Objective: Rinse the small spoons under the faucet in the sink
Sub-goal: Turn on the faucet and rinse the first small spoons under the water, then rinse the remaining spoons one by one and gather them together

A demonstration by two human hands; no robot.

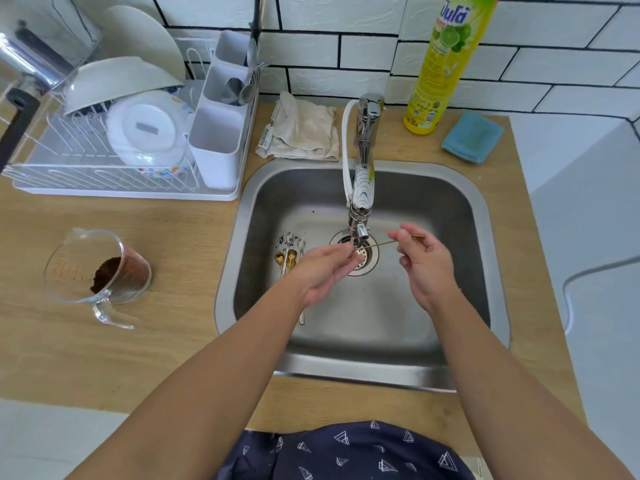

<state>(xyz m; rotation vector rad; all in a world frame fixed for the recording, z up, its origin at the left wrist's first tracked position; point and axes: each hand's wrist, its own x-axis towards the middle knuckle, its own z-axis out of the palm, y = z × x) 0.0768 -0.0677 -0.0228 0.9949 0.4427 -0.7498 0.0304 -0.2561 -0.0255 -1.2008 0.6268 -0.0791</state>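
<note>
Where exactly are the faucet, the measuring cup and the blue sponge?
faucet (362, 188): head view, on its patterned spout.
measuring cup (86, 251): head view, on its clear side wall.
blue sponge (472, 136): head view, on its top face.

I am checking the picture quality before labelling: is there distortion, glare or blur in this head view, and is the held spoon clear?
Head view: wide-angle bending curves the wall tiles and counter edges; soft daylight, with mild glare on the sink rim and faucet; the thin spoon between the left hand and right hand is slightly blurred, its bowl hidden.
</note>
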